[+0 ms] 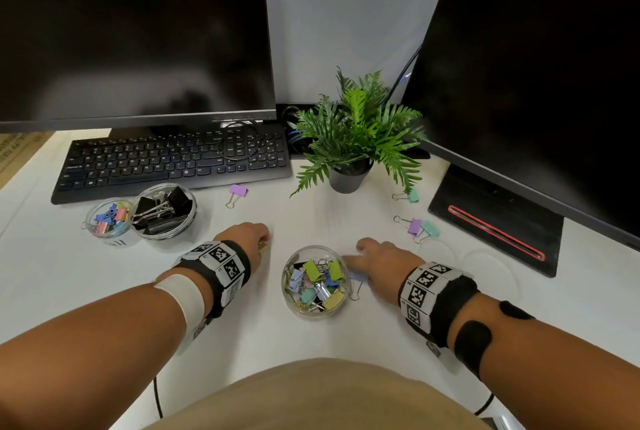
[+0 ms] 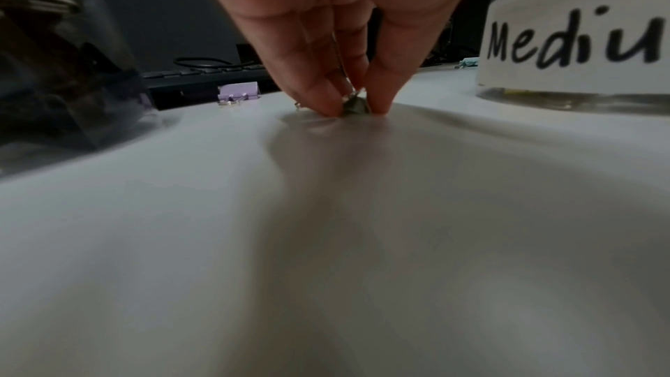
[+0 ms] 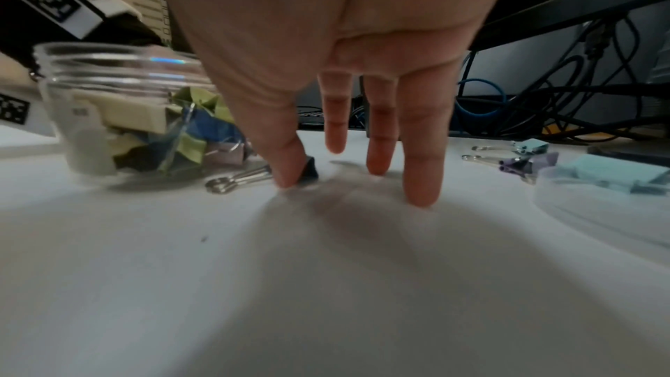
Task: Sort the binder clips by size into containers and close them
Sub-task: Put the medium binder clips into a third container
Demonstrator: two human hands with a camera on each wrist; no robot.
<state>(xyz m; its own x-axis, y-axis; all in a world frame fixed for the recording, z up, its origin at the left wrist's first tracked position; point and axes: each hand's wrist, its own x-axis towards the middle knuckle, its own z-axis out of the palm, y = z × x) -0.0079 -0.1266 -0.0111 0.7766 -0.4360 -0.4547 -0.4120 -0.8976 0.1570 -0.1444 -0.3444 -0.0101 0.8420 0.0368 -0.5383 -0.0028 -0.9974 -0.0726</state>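
Head view bright, evenly lit from overhead, sharp mid-frame w/ wide-angle bowing at edges; both monitor screens [image 1: 138,31] dark w/ faint glare. Wrist views dimmer, noisy & soft: desk [image 2: 326,240] in foreground blurred, soft shadows spreading toward cam under fingers [image 3: 420,154]. Small rainbow glint on clear jar rim [image 3: 166,61]; strong fisheye stretch at borders.

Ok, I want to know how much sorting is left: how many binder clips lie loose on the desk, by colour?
Purple binder clips: 2
Mint binder clips: 2
Yellow binder clip, pinched by the left hand: 1
Blue binder clip, touched by the right hand: 1
Total: 6
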